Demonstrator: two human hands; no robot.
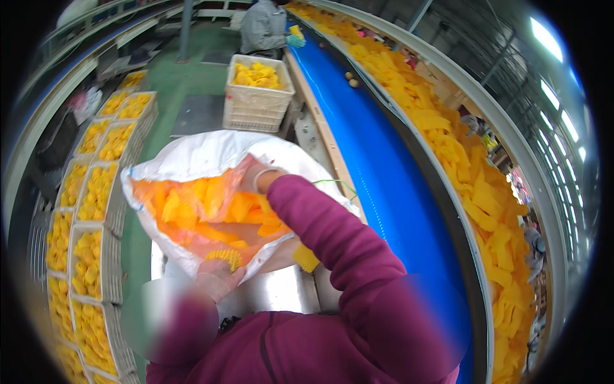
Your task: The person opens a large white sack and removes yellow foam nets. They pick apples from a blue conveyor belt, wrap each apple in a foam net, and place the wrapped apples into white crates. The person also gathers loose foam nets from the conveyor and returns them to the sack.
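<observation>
A large white woven sack (206,146) lies open in front of me. Inside its pinkish plastic liner (229,192) are many yellow foam net sleeves (184,206). My right hand (250,174), in a thin glove, reaches across to the far side of the mouth and grips the bunched liner. At the near rim, my left hand (218,278) has its fingers around a ribbed yellow foam net (225,258); whether it also pinches the sack is unclear. Another yellow foam piece (305,258) shows beside the sack under my right forearm.
A blue conveyor belt (383,192) runs along my right, with a few round fruits (352,82). Beyond it is a long trough of yellow foam nets (475,187). Stacked crates (111,269) line the left; another crate (254,108) stands ahead near a co-worker (264,29).
</observation>
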